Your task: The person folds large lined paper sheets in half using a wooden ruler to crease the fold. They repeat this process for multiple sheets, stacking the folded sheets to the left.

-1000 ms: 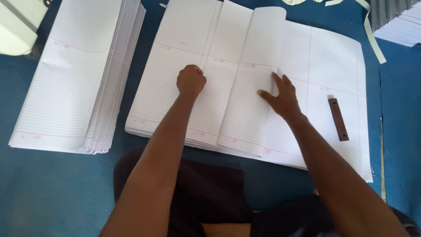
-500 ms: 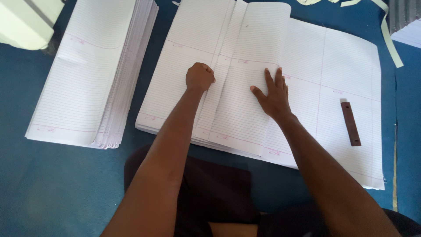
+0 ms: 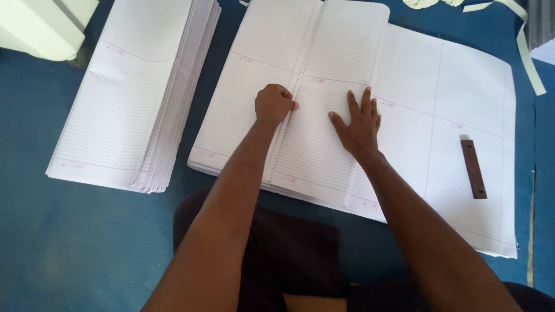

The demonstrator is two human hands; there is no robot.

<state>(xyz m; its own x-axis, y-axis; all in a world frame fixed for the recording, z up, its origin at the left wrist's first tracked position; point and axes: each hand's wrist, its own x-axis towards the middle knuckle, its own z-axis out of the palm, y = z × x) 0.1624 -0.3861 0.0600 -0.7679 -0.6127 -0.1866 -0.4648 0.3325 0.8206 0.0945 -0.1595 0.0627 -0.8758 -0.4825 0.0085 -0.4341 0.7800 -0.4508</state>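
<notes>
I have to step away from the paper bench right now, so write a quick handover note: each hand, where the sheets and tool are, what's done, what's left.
Left hand: closed in a fist, knuckles pressing the crease of the folded ruled sheets.
Right hand: flat, fingers spread, holding the folded-over flap down.
Flat unfolded sheets lie underneath, extending to the right; a brown flat tool rests on them, untouched.
A separate stack of ruled sheets sits to the left on the blue surface.
Done: the fold is laid over. Left: apparently firming the crease along its length.
</notes>
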